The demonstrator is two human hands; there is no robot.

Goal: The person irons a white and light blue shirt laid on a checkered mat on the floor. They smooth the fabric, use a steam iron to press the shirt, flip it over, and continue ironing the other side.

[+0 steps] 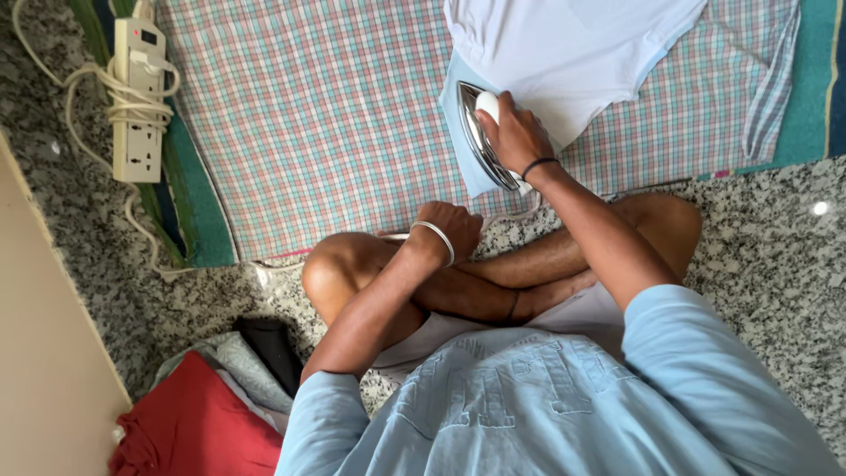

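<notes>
You get bright, even daylight, soft shadows; small glare spot on granite floor (820,208); pic sharp throughout.

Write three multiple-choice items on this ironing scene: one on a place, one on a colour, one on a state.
1. Where is the power strip?
A. on the checked cloth's far left
B. on the white garment
C. on the clothes pile

2. What colour is the top garment in the pile?
A. green
B. red
C. yellow

3. How does the right hand stand?
A. open on the floor
B. gripping the iron
C. lifting the white garment

Key: A, it lies beside the checked cloth; B, the fabric is plainly red; B, the fingers wrap the handle.
</notes>
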